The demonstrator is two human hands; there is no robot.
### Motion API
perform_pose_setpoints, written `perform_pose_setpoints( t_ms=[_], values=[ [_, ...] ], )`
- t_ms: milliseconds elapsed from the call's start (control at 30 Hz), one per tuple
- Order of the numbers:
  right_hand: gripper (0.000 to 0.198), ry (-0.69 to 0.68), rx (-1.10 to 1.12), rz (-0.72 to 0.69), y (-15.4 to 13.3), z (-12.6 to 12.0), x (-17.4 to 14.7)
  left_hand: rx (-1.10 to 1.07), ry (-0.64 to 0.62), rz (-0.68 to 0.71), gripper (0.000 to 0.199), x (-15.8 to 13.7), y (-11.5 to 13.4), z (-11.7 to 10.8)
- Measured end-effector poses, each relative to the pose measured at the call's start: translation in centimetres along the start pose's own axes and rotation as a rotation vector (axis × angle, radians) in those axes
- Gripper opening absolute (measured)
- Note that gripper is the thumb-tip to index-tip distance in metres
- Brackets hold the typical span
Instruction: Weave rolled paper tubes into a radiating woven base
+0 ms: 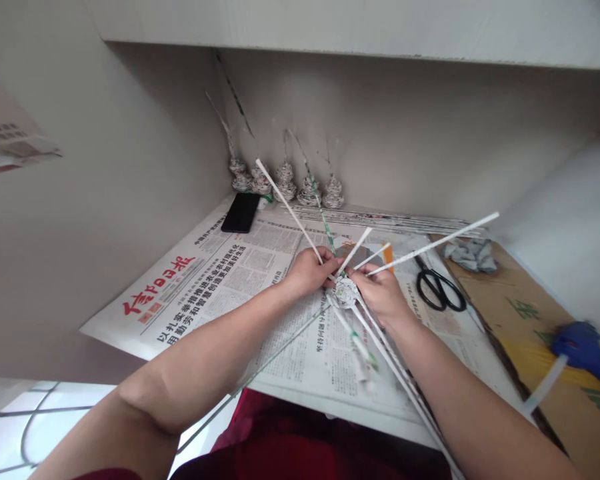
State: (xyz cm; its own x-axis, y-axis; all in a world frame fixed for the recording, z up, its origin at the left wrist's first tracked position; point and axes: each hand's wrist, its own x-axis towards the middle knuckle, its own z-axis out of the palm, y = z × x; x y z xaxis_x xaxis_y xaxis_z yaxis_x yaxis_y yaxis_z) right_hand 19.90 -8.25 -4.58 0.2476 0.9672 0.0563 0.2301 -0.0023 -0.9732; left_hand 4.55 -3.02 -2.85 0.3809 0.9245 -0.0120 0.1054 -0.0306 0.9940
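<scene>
A small woven paper piece (347,292) made of rolled newspaper strips is held between my two hands above the newspaper. Long white paper sticks (437,243) fan out from it, upward to both sides and down toward my body. My left hand (307,272) is closed, its fingers pinching the strips at the piece's left upper edge. On the opposite side my right hand (383,293) is closed on its upper right edge, close to the left fingertips. A green-and-white patterned strip (325,223) also rises from the piece. The exact finger contact is partly hidden.
Newspaper (205,293) covers the table. Several woven gourd-shaped pieces (285,183) stand along the back wall near a black phone (241,212). Paper rods (380,219) lie behind. To the right are black scissors (437,290), crumpled grey material (471,255), cardboard (525,313) and a blue glue gun (585,350).
</scene>
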Motion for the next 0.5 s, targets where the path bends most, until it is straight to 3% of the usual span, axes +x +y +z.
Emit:
perform_pose_setpoints(
  t_ms=[300, 500],
  values=[
    [0.022, 0.050, 0.050, 0.050, -0.32, 0.13, -0.10, 0.055, -0.020, -0.042, 0.028, 0.20, -0.35, -0.42],
    [0.029, -0.034, -0.035, 0.017, -0.53, -0.07, -0.29, 0.017, -0.040, -0.023, 0.027, 0.53, -0.87, -0.39]
  ],
)
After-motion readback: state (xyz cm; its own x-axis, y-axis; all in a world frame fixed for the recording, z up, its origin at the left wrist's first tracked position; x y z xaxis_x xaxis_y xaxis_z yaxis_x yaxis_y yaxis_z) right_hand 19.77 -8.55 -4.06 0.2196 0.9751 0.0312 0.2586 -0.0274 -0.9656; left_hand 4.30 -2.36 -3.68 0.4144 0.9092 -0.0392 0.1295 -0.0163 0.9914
